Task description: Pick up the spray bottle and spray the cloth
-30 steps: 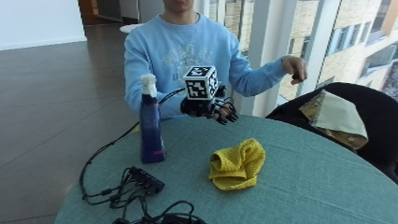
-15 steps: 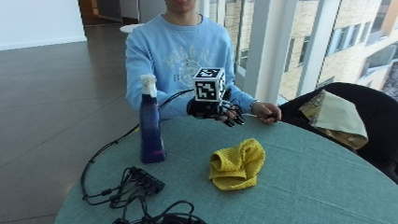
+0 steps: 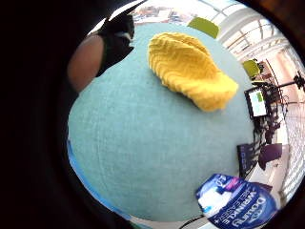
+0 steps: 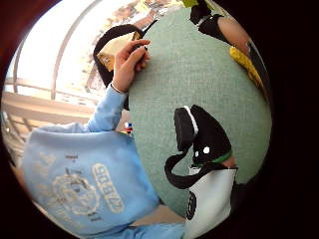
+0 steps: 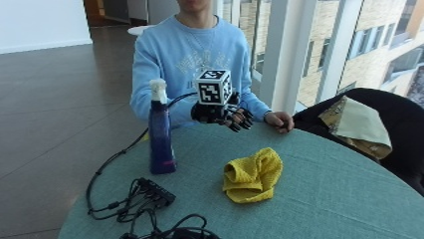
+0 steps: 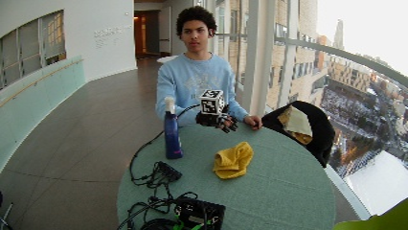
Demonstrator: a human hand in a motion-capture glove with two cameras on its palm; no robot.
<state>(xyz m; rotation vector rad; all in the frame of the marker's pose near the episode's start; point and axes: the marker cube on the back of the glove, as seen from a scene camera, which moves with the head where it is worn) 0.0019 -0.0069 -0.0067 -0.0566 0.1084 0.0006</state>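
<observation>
A blue spray bottle (image 5: 159,134) with a white nozzle stands upright on the left of the round green table (image 5: 331,199). A crumpled yellow cloth (image 5: 252,174) lies near the table's middle, to the right of the bottle. My gloved right hand (image 5: 222,115) hovers over the table's far edge, behind and between the two, touching neither. Its fingers hang spread and loosely curled, holding nothing. In the little finger side palm view the cloth (image 3: 190,69) lies on the table and the bottle's label (image 3: 238,202) shows at the edge.
The person's bare left hand (image 5: 281,121) rests on the far table edge. Black cables and a power strip (image 5: 152,191) lie in front of the bottle. A chair with a black jacket and a tan cloth (image 5: 358,124) stands at the right.
The bare left hand has come down from the air to the table's far edge. The gloved hand has sunk slightly and stays over the far edge.
</observation>
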